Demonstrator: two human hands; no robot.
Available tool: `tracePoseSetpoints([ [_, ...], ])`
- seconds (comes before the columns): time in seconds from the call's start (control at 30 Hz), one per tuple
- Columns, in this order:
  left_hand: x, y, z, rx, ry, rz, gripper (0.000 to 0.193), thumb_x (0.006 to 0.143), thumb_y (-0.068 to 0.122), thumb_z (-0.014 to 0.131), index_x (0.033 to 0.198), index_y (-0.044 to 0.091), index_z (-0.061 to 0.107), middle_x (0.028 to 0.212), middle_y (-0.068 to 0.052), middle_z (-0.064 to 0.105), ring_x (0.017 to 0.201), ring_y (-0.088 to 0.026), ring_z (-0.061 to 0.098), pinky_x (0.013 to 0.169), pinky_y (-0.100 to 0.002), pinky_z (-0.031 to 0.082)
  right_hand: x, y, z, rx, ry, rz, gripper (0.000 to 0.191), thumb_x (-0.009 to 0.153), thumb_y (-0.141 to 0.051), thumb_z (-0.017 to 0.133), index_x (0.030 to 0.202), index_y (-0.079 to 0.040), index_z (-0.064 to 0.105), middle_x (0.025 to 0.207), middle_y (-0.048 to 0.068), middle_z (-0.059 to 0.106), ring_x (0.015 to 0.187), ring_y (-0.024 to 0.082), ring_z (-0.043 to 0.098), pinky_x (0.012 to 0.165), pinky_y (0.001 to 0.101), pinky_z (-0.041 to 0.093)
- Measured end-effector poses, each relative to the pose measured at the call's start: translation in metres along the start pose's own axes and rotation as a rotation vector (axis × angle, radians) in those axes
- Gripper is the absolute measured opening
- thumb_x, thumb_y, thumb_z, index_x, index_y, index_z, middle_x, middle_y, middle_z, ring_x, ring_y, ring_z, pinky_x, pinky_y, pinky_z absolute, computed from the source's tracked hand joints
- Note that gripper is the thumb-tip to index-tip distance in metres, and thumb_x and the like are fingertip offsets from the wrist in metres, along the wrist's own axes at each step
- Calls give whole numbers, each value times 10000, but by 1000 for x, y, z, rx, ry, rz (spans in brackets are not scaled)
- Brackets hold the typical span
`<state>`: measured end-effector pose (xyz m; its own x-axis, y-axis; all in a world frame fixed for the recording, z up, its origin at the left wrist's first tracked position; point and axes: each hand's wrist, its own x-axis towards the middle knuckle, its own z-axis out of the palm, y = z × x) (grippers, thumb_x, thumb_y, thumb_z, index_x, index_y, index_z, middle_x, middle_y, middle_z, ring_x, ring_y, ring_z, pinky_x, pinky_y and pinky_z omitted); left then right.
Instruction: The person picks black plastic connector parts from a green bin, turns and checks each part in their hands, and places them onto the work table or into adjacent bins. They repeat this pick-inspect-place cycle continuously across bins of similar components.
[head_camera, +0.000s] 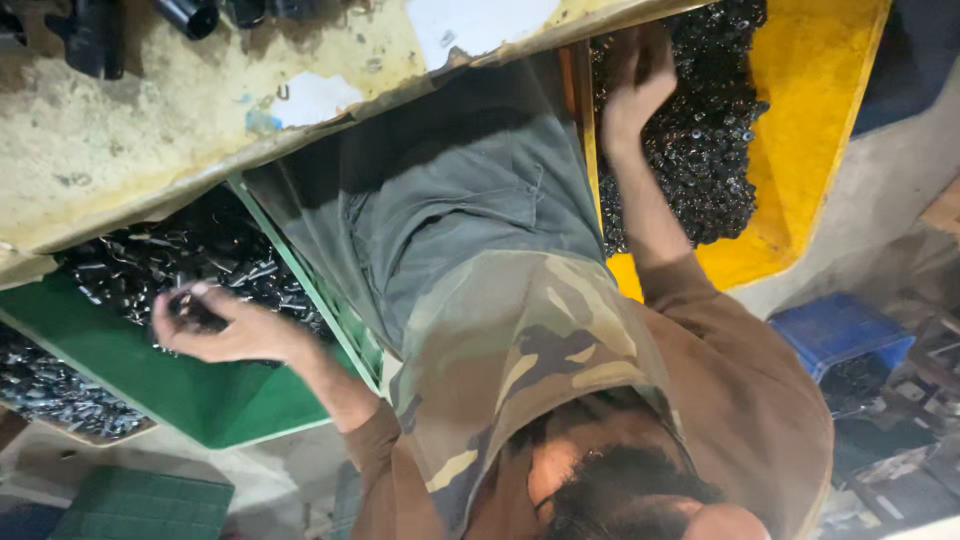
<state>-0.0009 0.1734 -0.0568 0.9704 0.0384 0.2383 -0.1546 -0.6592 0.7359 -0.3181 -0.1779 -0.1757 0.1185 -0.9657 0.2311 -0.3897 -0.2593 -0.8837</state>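
The left hand (215, 325) was curled shut on a few small dark metal parts (190, 305), above a green bin (210, 395) heaped with shiny metal pieces. The right hand (632, 85) reached into a yellow bin (810, 130) of small black parts (700, 150), fingers bent among them; whether it gripped any could not be told. A worn counter (150, 120) lay beyond both bins.

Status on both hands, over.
Left hand fingers shut on dark metal parts over green crate. Right hand down in yellow bin, on parts pile, grip unclear. Nothing blocking either.
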Motion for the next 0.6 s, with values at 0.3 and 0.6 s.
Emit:
tracePoseSetpoints([
  [0.3, -11, -1, 7, 51, -123, 252, 485, 1027, 145, 759, 1413, -30, 525, 1403, -179, 549, 1339, -340, 552, 1233, -489, 420, 40, 114, 48, -641, -576, -120, 458, 975, -267, 733, 1315, 3, 588, 1315, 238, 542, 1162, 372, 595, 948, 446, 530],
  [0.6, -22, 52, 23, 23, -258, 308, 371, 965, -49, 731, 1312, -32, 603, 1329, -182, 575, 1290, -349, 561, 1176, -469, 438, 58, 88, 79, -623, -658, 0, 396, 976, -279, 700, 1272, -28, 619, 1261, 193, 593, 1117, 337, 625, 936, 436, 545],
])
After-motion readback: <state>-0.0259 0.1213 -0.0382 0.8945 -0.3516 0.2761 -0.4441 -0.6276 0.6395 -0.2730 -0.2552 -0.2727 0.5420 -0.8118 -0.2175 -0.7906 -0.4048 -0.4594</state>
